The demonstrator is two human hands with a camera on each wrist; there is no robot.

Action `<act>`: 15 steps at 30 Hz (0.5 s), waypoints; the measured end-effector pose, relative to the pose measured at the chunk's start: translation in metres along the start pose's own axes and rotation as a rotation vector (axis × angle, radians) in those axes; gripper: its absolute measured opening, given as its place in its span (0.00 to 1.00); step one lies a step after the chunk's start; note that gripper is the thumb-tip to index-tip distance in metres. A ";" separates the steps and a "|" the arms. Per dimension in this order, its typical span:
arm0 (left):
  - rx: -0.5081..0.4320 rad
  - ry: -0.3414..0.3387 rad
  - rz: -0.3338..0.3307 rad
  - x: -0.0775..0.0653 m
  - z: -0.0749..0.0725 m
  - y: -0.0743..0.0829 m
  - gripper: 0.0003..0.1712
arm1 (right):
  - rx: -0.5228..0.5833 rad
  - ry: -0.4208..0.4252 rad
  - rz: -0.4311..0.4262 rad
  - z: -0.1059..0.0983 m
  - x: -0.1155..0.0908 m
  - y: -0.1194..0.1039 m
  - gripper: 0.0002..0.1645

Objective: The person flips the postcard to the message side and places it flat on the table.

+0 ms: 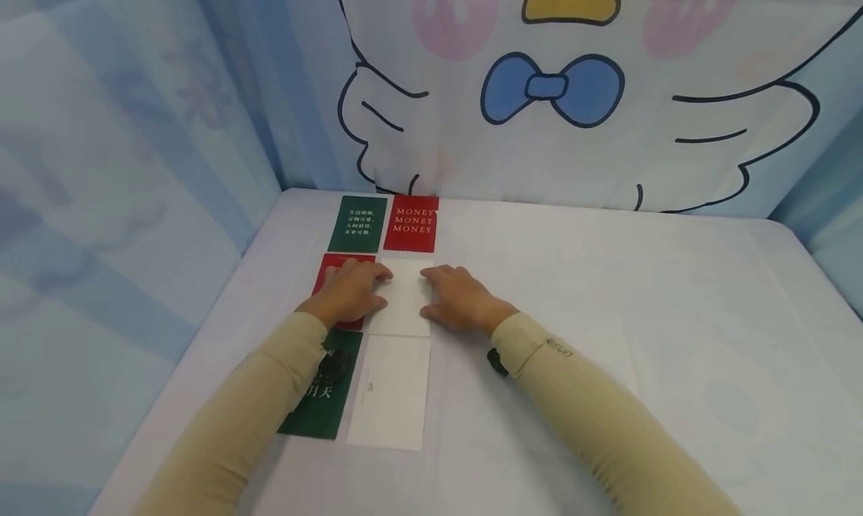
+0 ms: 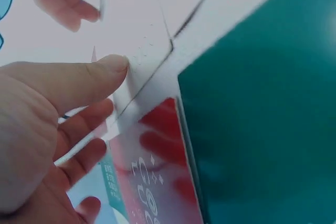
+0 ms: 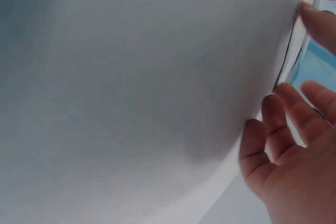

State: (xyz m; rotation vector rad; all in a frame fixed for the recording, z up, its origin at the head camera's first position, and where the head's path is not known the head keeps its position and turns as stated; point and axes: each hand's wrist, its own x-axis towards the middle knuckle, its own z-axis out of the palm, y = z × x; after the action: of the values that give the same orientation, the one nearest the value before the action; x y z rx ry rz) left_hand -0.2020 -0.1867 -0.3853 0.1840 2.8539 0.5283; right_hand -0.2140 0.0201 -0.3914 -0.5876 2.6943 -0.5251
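Observation:
A blank white card (image 1: 404, 295) lies in the middle row of a small grid of cards. My left hand (image 1: 345, 293) is at its left edge, thumb and fingers spread. In the left wrist view the thumb (image 2: 107, 72) meets that edge, the other fingers loosely bent. Beneath this hand, a red card (image 1: 367, 259) is partly hidden. At the white card's right edge, my right hand (image 1: 464, 300) touches with its fingertips; its fingers (image 3: 278, 129) look slightly bent in the right wrist view. Neither hand is visibly wrapped round the card.
Above lie a green card (image 1: 357, 224) with white writing and a red card (image 1: 411, 224) reading MONEY. Below are a dark green card (image 1: 330, 404), partly behind the left sleeve, and another white card (image 1: 391, 396). The white-covered table (image 1: 640, 314) backs onto a printed curtain (image 1: 553, 156).

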 end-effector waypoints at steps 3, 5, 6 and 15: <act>-0.066 0.021 0.009 0.007 -0.007 -0.002 0.33 | 0.025 0.058 -0.015 -0.007 0.007 0.003 0.43; -0.106 0.060 0.011 0.013 -0.015 -0.003 0.34 | 0.029 0.106 -0.023 -0.015 0.014 0.005 0.43; -0.121 0.080 0.013 0.017 -0.020 -0.004 0.34 | 0.018 0.127 -0.027 -0.019 0.018 0.006 0.43; -0.096 0.073 -0.046 0.072 -0.035 -0.010 0.41 | -0.158 0.149 -0.012 -0.053 0.064 0.012 0.44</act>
State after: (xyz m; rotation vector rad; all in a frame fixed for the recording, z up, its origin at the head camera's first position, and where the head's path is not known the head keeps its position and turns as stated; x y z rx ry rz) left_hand -0.2813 -0.1956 -0.3717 0.0835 2.8873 0.6742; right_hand -0.2939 0.0155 -0.3654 -0.6297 2.8945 -0.3741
